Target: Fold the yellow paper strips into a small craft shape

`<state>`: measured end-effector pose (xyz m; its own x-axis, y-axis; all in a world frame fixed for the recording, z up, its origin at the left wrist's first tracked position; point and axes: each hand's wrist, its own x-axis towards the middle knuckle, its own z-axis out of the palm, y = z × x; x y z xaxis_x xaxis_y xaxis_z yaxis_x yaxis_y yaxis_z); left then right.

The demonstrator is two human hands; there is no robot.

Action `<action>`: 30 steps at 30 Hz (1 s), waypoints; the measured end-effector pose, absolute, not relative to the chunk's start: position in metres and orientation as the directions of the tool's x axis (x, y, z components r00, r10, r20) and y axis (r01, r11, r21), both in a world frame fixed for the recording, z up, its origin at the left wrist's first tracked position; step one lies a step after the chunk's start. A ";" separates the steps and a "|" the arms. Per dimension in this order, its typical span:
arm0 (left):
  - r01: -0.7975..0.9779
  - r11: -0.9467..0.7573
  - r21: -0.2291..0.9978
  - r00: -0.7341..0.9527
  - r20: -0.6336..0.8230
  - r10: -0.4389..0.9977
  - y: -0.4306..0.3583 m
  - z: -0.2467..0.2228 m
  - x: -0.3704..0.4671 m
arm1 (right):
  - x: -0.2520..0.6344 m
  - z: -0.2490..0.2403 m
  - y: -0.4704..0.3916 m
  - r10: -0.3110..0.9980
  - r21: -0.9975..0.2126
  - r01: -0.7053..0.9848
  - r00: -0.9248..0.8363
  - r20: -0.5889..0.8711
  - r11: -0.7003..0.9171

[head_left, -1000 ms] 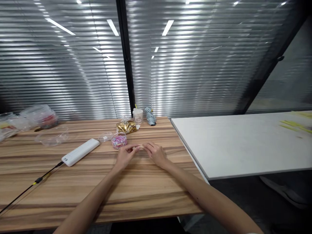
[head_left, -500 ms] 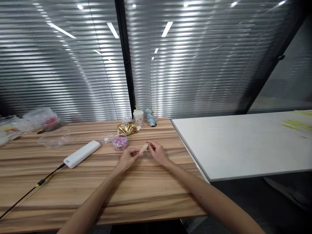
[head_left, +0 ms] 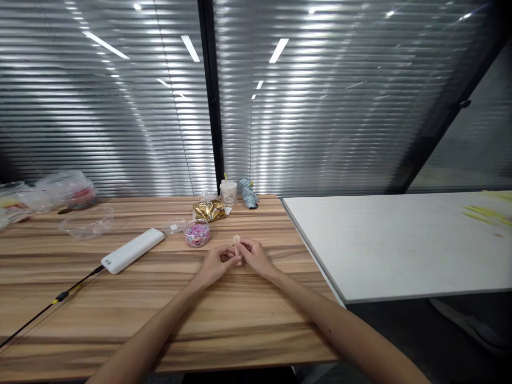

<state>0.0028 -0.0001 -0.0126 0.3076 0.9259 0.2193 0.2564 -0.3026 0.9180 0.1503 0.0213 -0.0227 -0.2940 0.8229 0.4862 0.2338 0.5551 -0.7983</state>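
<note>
My left hand [head_left: 216, 264] and my right hand [head_left: 255, 256] meet over the wooden table [head_left: 120, 309], fingertips together. Between them they pinch a small pale wooden stick [head_left: 237, 246], now held nearly upright with its rounded end sticking up above the fingers. Its lower part is hidden by my fingers. A small clear tub of pink and purple bits [head_left: 196, 233] stands just to the left of my hands.
A white power strip [head_left: 132, 250] with a black cable [head_left: 48, 306] lies to the left. A gold packet [head_left: 208, 209], a white cup [head_left: 228, 192] and a blue wrapped item [head_left: 248, 193] sit at the back. Clear plastic containers [head_left: 86, 222] are far left. A white table [head_left: 400, 240] adjoins on the right.
The stick has turned from lying level between my fingers to standing nearly upright. My hands have drawn slightly closer to me.
</note>
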 end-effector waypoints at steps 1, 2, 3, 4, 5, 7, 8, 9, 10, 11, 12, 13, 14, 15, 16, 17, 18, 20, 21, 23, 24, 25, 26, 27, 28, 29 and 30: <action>0.232 -0.289 0.929 0.329 0.205 0.922 0.000 -0.013 0.003 | 0.150 -0.022 0.021 0.812 -0.786 0.245 -0.320 0.488 0.568; 0.214 -0.280 0.936 0.340 0.198 0.920 0.000 -0.014 0.004 | 0.151 -0.020 0.021 0.799 -0.769 0.257 -0.345 0.492 0.585; 0.203 -0.275 0.940 0.340 0.196 0.920 0.000 -0.015 0.004 | 0.151 -0.019 0.020 0.787 -0.753 0.270 -0.364 0.497 0.600; 0.193 -0.270 0.943 0.333 0.196 0.922 0.001 -0.016 0.004 | 0.151 -0.018 0.020 0.777 -0.740 0.278 -0.379 0.502 0.613; 0.182 -0.262 0.948 0.323 0.194 0.926 0.002 -0.017 0.004 | 0.151 -0.018 0.019 0.773 -0.734 0.280 -0.385 0.505 0.619; 0.152 -0.231 0.961 0.295 0.179 0.939 0.003 -0.018 0.003 | 0.151 -0.018 0.019 0.783 -0.753 0.266 -0.385 0.489 0.602; 0.136 -0.207 0.969 0.278 0.163 0.947 0.004 -0.017 0.003 | 0.151 -0.018 0.019 0.794 -0.776 0.249 -0.386 0.470 0.580; 0.118 -0.181 0.976 0.257 0.146 0.955 0.004 -0.017 0.003 | 0.151 -0.020 0.020 0.807 -0.803 0.227 -0.390 0.444 0.551; 0.101 -0.157 0.982 0.235 0.130 0.963 0.004 -0.015 0.003 | 0.151 -0.021 0.021 0.819 -0.831 0.201 -0.396 0.415 0.518; 0.087 -0.138 0.987 0.212 0.117 0.970 0.004 -0.014 0.003 | 0.151 -0.023 0.022 0.830 -0.859 0.172 -0.404 0.386 0.483; 0.074 -0.124 0.989 0.191 0.108 0.976 0.004 -0.013 0.002 | 0.150 -0.024 0.023 0.839 -0.884 0.139 -0.410 0.358 0.446; 0.066 -0.116 0.991 0.174 0.103 0.979 0.004 -0.011 0.002 | 0.150 -0.026 0.024 0.849 -0.909 0.103 -0.412 0.331 0.404; 0.062 -0.112 0.992 0.162 0.100 0.982 0.004 -0.010 0.002 | 0.149 -0.028 0.026 0.861 -0.931 0.064 -0.408 0.305 0.360; 0.064 -0.110 0.992 0.159 0.098 0.982 0.004 -0.009 0.002 | 0.149 -0.030 0.027 0.873 -0.949 0.021 -0.400 0.279 0.314; 0.071 -0.108 0.992 0.165 0.095 0.982 0.003 -0.009 0.002 | 0.148 -0.032 0.029 0.885 -0.964 -0.020 -0.392 0.252 0.266; 0.080 -0.107 0.991 0.178 0.091 0.980 0.003 -0.008 0.002 | 0.148 -0.033 0.030 0.895 -0.974 -0.059 -0.385 0.225 0.220; 0.092 -0.106 0.990 0.194 0.087 0.977 0.003 -0.008 0.002 | 0.148 -0.034 0.031 0.903 -0.979 -0.091 -0.380 0.201 0.180; 0.115 -0.099 0.988 0.218 0.072 0.973 0.003 -0.008 0.001 | 0.147 -0.035 0.033 0.912 -0.983 -0.134 -0.376 0.165 0.123; 0.123 -0.094 0.988 0.222 0.065 0.973 0.003 -0.008 0.001 | 0.147 -0.035 0.033 0.914 -0.983 -0.150 -0.375 0.155 0.105; 0.135 -0.086 0.987 0.226 0.054 0.973 0.003 -0.008 0.001 | 0.147 -0.034 0.033 0.916 -0.979 -0.178 -0.369 0.158 0.097; 0.139 -0.084 0.987 0.228 0.050 0.972 0.003 -0.008 0.000 | 0.147 -0.034 0.033 0.915 -0.977 -0.189 -0.367 0.165 0.100; 0.142 -0.082 0.986 0.230 0.048 0.972 0.002 -0.007 0.000 | 0.147 -0.034 0.034 0.914 -0.975 -0.196 -0.367 0.175 0.108; 0.143 -0.081 0.986 0.230 0.046 0.972 0.001 -0.006 0.000 | 0.148 -0.034 0.034 0.911 -0.973 -0.195 -0.368 0.186 0.119; 0.143 -0.079 0.987 0.227 0.045 0.973 0.001 -0.005 0.000 | 0.148 -0.034 0.034 0.908 -0.973 -0.188 -0.371 0.197 0.135; 0.140 -0.076 0.987 0.216 0.044 0.975 0.000 -0.004 0.000 | 0.148 -0.035 0.034 0.904 -0.973 -0.176 -0.372 0.209 0.152; 0.134 -0.071 0.988 0.196 0.044 0.980 0.000 -0.003 -0.001 | 0.148 -0.035 0.035 0.902 -0.972 -0.163 -0.372 0.219 0.169; 0.122 -0.063 0.991 0.162 0.042 0.986 0.001 -0.003 -0.002 | 0.149 -0.035 0.035 0.901 -0.971 -0.152 -0.368 0.229 0.184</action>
